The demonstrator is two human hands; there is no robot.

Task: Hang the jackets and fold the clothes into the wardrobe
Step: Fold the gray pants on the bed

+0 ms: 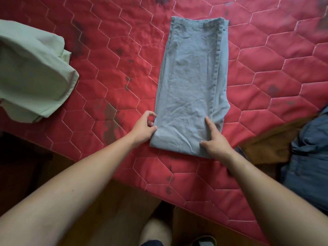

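Denim trousers, pale blue and folded, are lying on a red quilted mattress; left hand is pinching their left edge, right hand is pressing down, index finger straight.

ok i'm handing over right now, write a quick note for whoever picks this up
Left hand pinches the near left edge of the light blue denim jeans; right hand presses their near right corner, index finger straight.
Done: jeans lie folded lengthwise on the red quilted mattress.
To do: fold them shorter, then the crumpled pale green garment and the dark blue and brown clothes. No wardrobe in view.
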